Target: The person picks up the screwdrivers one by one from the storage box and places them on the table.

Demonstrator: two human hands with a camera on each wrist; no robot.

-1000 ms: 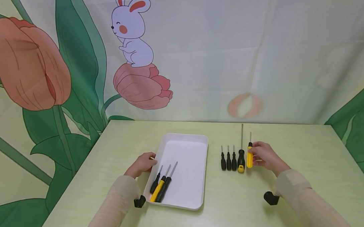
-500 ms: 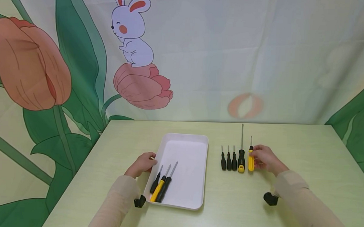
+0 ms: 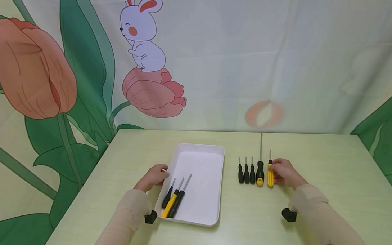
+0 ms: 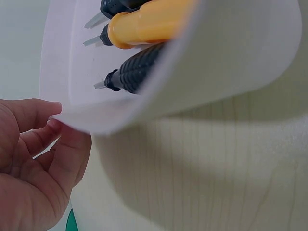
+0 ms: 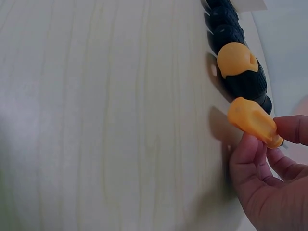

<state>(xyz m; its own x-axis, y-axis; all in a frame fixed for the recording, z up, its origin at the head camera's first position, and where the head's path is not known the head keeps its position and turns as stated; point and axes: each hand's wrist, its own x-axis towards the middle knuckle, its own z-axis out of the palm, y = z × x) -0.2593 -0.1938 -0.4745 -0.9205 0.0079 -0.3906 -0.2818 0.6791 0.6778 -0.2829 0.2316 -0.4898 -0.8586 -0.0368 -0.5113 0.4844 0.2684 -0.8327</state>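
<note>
My right hand (image 3: 285,172) pinches a yellow-handled screwdriver (image 3: 270,175) between thumb and fingers, its shaft pointing away. Just left of it lies a long black screwdriver (image 3: 260,173) with a yellow handle end. In the right wrist view the yellow handle (image 5: 254,119) casts a shadow beside it on the table. With thumb and fingers my left hand (image 3: 154,178) pinches the left rim of a white tray (image 3: 208,224); the left wrist view shows the thumb (image 4: 41,109) over that rim. Inside the tray a yellow screwdriver (image 3: 170,205) lies between two black ones.
Several small black screwdrivers, such as the leftmost one (image 3: 240,173), stand in a row between the tray and the long screwdriver. All rest on a pale wood-grain table (image 3: 250,225). Behind its far edge hangs a printed curtain (image 3: 217,65).
My right hand has shifted slightly toward the front edge, bringing the yellow screwdriver nearer and level with the row. The left hand and tray stay where they were.
</note>
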